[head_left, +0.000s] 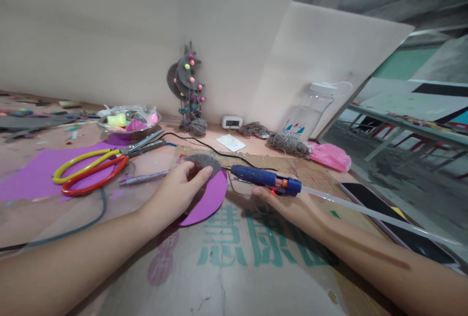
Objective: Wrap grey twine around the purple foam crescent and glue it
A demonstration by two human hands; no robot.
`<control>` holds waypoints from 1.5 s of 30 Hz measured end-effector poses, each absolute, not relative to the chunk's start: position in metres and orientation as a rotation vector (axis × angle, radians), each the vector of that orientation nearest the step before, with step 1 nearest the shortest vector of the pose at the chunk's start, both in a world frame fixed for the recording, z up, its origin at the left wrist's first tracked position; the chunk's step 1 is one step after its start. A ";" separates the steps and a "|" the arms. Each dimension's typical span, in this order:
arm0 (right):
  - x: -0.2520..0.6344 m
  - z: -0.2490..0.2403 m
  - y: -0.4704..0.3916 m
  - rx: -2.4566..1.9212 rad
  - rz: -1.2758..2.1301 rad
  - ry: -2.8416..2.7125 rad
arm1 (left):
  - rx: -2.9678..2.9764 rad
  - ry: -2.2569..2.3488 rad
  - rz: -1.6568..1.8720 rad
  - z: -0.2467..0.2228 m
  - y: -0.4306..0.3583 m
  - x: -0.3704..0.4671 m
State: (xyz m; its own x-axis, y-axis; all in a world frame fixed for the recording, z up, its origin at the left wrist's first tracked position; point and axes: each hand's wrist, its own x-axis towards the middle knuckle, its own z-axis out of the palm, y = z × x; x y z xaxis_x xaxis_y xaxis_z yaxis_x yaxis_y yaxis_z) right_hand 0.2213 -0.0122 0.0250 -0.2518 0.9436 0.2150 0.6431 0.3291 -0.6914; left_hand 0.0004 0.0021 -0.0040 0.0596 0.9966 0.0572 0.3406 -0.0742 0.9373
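Observation:
My left hand pinches a curved piece that is purple on one face and wrapped in grey yarn at its upper end. In my right hand is a blue hot glue gun, its small red light lit. The gun's nozzle points left and meets the edge of the yarn-wrapped part. A long clear glue stick sticks out of the gun's back end. Both hands are above a printed cardboard sheet.
Scissors with yellow and red handles lie on purple sheet material at left. Behind stand a metal bowl, a yarn-covered moon ornament, a small clock and a water bottle. A phone lies at right.

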 end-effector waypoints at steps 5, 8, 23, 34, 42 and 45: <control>0.223 0.023 -0.011 -1.399 0.587 -1.984 | 1.521 1.377 1.038 -0.004 0.002 0.001; 0.223 0.022 -0.010 -1.405 0.571 -1.993 | 1.489 1.376 1.035 -0.003 0.001 0.002; 0.225 0.043 0.002 -1.507 0.591 -1.909 | 1.491 1.334 1.129 -0.008 0.004 0.003; 0.242 0.080 0.050 -1.518 0.389 -1.975 | 1.571 1.281 1.113 -0.012 0.009 0.003; 0.241 0.053 0.134 -1.621 0.368 -2.055 | 1.584 1.276 1.163 -0.012 0.009 0.003; 0.242 0.031 0.153 -1.678 0.405 -2.070 | 1.592 1.291 1.155 -0.010 0.008 0.003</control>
State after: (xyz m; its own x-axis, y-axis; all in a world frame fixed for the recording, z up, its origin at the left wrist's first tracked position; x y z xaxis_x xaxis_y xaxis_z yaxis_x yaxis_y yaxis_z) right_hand 0.2420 0.1531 0.0310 -0.1649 0.9742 0.1539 0.8446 0.2201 -0.4880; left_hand 0.0028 0.0081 -0.0099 0.0762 0.9813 0.1765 0.2842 -0.1910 0.9395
